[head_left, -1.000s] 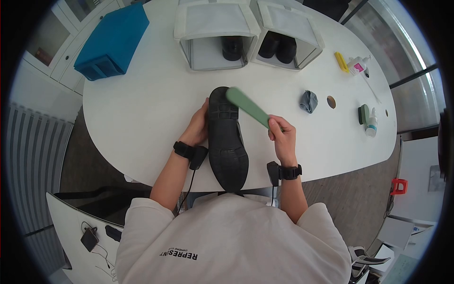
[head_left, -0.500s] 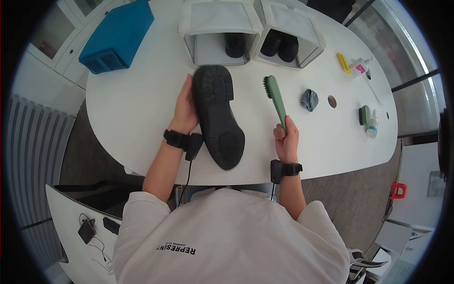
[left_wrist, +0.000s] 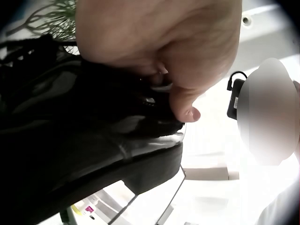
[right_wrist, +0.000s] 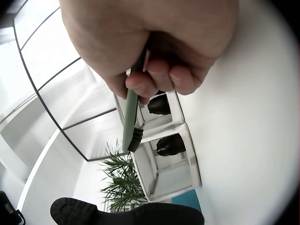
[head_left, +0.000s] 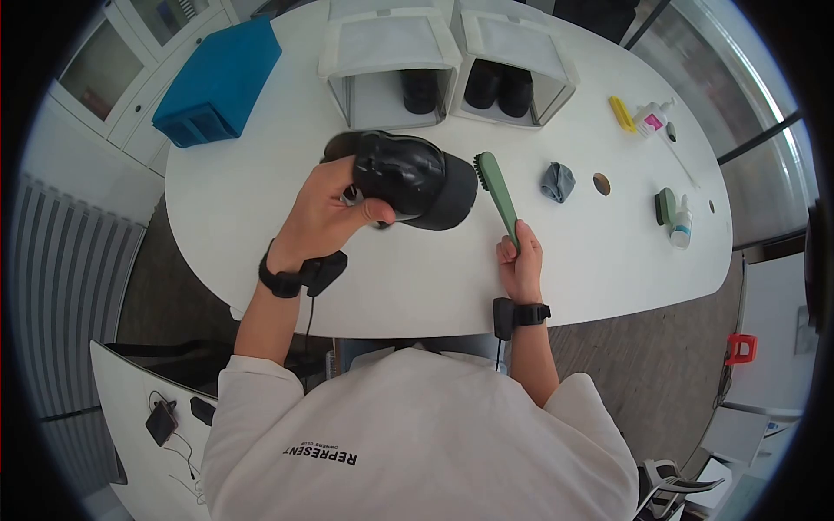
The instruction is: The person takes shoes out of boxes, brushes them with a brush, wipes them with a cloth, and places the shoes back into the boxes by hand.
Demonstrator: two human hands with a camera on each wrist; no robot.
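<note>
A glossy black lace-up shoe [head_left: 404, 178] is held up over the table, its heel turned to the right in the head view. My left hand [head_left: 323, 213] grips it at the ankle opening, with the thumb along the rim near the heel. Dark laces [left_wrist: 28, 54] show at the left of the left wrist view. My right hand [head_left: 521, 265] holds a green brush [head_left: 499, 193] by its handle, fingers curled round it. The brush's dark bristles [right_wrist: 136, 139] face the shoe's heel, with a small gap between them.
Two white shoe boxes [head_left: 389, 43] with open fronts stand at the back, black shoes [head_left: 497, 87] inside them. A crumpled grey cloth [head_left: 557, 182] lies right of the brush. Further right are a second brush [head_left: 665, 207] and bottles [head_left: 682, 227]. A blue case [head_left: 221, 82] sits back left.
My left hand has turned the shoe from sole up to its side, heel to the right, and shifted left. The green brush has swung away from the sole to point upward.
</note>
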